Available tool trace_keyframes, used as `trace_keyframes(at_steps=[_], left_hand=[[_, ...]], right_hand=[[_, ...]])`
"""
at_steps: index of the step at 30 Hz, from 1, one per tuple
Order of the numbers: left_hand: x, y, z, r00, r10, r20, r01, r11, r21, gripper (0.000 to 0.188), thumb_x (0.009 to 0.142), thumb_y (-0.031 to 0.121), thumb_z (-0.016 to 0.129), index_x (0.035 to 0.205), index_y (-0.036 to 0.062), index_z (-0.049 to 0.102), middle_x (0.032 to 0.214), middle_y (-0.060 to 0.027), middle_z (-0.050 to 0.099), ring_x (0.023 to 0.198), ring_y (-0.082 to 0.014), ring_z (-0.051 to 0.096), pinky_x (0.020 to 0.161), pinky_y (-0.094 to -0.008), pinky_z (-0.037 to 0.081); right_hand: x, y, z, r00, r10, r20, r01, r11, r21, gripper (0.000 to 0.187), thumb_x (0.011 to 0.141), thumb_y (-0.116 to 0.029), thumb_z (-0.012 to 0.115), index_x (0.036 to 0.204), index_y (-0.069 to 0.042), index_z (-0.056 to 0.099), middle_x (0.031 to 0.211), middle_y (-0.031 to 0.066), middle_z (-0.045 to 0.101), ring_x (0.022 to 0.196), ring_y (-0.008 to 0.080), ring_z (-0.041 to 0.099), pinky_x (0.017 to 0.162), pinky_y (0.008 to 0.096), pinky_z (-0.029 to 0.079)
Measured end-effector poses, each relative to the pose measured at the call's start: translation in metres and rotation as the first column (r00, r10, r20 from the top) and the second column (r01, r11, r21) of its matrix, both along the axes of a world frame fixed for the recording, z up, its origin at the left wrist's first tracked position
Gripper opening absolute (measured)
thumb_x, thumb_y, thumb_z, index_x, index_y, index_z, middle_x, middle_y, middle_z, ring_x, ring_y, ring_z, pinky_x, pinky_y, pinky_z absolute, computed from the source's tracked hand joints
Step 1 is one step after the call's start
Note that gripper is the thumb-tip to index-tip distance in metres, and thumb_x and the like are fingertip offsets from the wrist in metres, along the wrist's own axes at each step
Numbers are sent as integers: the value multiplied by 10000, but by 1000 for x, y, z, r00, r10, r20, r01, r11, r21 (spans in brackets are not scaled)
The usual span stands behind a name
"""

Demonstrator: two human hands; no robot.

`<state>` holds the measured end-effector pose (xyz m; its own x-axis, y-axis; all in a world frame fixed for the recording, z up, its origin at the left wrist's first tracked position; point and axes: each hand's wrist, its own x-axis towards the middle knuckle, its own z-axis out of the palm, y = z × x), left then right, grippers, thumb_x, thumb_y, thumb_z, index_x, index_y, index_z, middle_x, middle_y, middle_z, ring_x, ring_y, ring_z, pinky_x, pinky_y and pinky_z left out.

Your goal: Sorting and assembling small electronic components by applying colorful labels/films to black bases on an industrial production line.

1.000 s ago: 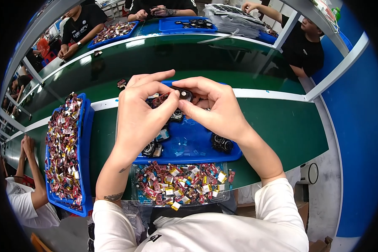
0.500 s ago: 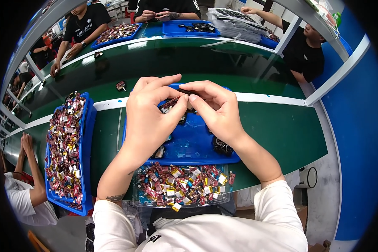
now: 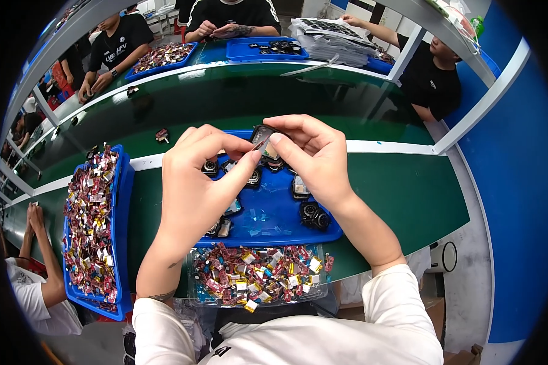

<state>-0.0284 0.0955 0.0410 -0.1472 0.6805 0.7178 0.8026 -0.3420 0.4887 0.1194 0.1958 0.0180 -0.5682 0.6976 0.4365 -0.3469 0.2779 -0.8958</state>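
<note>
My right hand (image 3: 313,152) grips a small black device casing (image 3: 263,131), tilted up over the blue tray (image 3: 274,234). A pale part shows inside the casing under my right thumb. My left hand (image 3: 204,164) is closed in a pinch on a small thin dark-red piece, probably a circuit board (image 3: 260,146), at the casing's edge. How far it sits inside is hidden by my fingers. Below my hands, the tray holds several black round-faced units (image 3: 313,215) and scraps of bluish film (image 3: 263,218).
A clear tray (image 3: 195,286) heaped with red circuit boards and silvery batteries lies closest to me. On the left stands a long blue bin (image 3: 125,201) of similar parts. Beyond a white rail (image 3: 396,146) runs a green belt (image 3: 225,97), with co-workers (image 3: 123,45) around it.
My hands have drawn slightly apart, and the casing has turned so its inside shows. The view has shifted a little. A co-worker at far left has pulled a hand back.
</note>
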Motion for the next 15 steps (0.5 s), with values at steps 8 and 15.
trace_keyframes(at_steps=[8, 15], left_hand=[[0, 6, -6, 649, -223, 727, 436, 893, -115, 100, 804, 49, 698, 868, -23, 675, 786, -49, 670, 723, -61, 601, 665, -199, 460], [0, 14, -10, 721, -174, 671, 305, 949, -82, 187, 808, 80, 719, 955, -15, 654, 739, -19, 661, 647, -29, 575, 579, -162, 428]], right_hand=[[0, -6, -1, 975, -221, -9, 215, 939, 270, 183, 821, -10, 624, 1003, 15, 621, 908, 75, 678, 805, 100, 650, 696, 209, 508], [-1, -7, 0, 989, -126, -74, 140, 962, 236, 198, 821, -10, 641, 1016, 9, 615, 910, 68, 676, 805, 102, 649, 703, 217, 511]])
